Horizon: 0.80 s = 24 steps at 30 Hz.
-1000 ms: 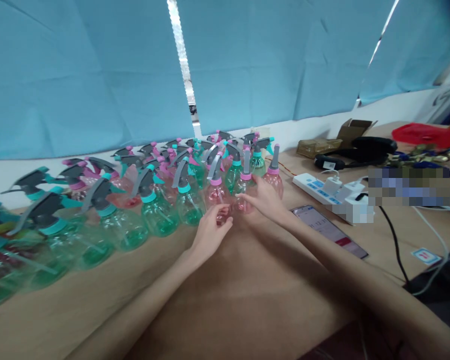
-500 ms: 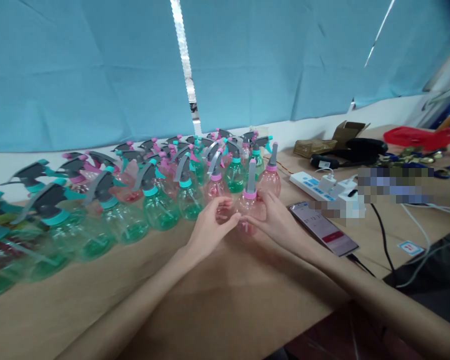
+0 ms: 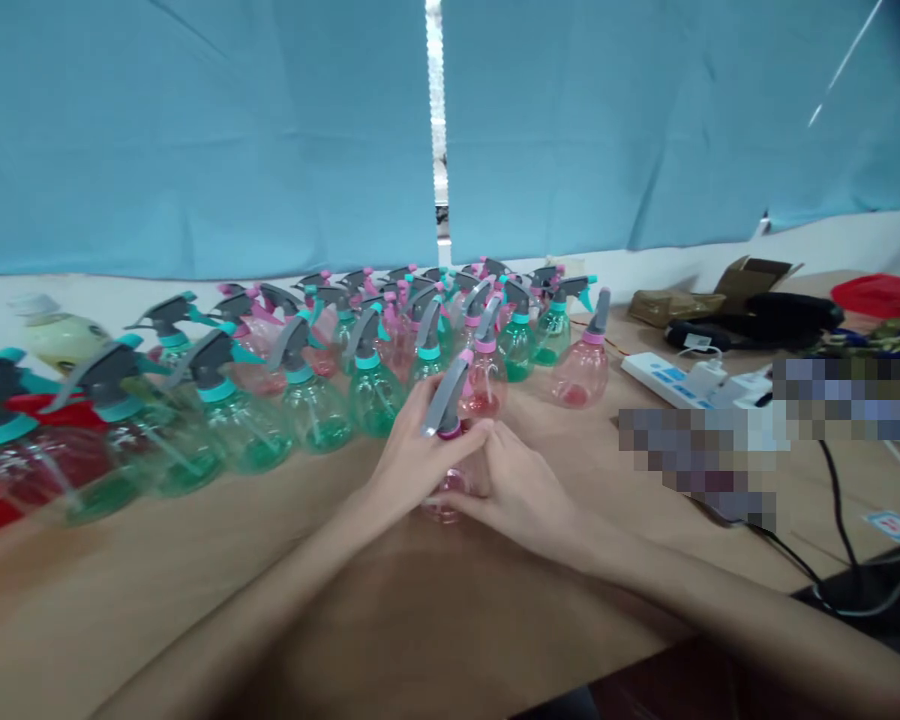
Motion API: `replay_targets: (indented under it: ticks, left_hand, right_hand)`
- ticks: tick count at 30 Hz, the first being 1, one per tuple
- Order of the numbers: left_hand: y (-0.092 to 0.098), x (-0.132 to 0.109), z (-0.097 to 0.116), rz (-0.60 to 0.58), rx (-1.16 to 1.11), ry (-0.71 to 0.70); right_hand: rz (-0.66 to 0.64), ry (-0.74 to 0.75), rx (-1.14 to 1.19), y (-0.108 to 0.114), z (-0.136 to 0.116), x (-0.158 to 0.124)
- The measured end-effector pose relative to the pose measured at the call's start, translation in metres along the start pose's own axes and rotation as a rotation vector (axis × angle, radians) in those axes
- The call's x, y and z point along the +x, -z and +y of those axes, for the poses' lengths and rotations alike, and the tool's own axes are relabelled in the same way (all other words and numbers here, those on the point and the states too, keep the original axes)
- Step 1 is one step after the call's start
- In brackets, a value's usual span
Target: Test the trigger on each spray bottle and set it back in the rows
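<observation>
A clear pink spray bottle (image 3: 448,402) with a grey-and-pink trigger head is between my hands, close in front of the other bottles. My left hand (image 3: 411,445) wraps its left side, the thumb across the front just below the pink collar. From the right, my right hand (image 3: 525,490) grips the bottle's body with bent fingers, its thumb low on the front. The bottle leans slightly. Just behind it stands another pink spray bottle (image 3: 485,385). A row of green spray bottles (image 3: 315,400) runs off to the left, with more pink and green ones behind.
One pink bottle (image 3: 581,370) stands apart on the right. Beyond it are a white power strip (image 3: 652,378) with plugs and cables, a brown cardboard box (image 3: 754,285) and a red object (image 3: 881,295). A blue cloth (image 3: 270,130) hangs behind the brown tabletop (image 3: 217,590).
My hands have closed round the pink bottle and drawn it nearer, away from the pink bottle at the right. Its trigger head is now turned and tilted. The view has swung left.
</observation>
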<state>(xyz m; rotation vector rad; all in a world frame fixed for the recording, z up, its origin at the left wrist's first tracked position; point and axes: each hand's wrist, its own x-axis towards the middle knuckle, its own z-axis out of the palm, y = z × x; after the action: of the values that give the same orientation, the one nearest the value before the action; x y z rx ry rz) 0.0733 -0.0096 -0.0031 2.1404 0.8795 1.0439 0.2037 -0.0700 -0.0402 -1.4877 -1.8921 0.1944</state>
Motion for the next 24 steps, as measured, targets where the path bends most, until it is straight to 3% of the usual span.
replay_targets:
  ticks: [5, 10, 14, 18, 21, 24]
  left_hand:
    - [0.023, -0.011, -0.012, 0.072, -0.021, -0.012]
    - [0.041, -0.020, -0.020, 0.028, -0.215, -0.012]
    - [0.053, -0.025, -0.023, 0.049, -0.189, 0.013]
    - [0.060, -0.029, -0.026, 0.094, -0.082, 0.025]
    - [0.061, -0.030, -0.028, 0.129, -0.041, 0.042]
    - [0.060, -0.031, -0.028, 0.142, -0.030, 0.059]
  right_hand:
    - [-0.111, 0.072, 0.107, -0.012, -0.019, 0.008]
    - [-0.148, 0.131, 0.160, -0.029, -0.032, 0.014]
    - [-0.186, 0.176, 0.216, -0.037, -0.035, 0.022]
    - [-0.235, 0.280, 0.208, -0.043, -0.013, 0.026]
    - [-0.214, 0.290, 0.145, -0.048, 0.015, 0.022]
    - [-0.278, 0.256, 0.112, -0.051, 0.040, 0.017]
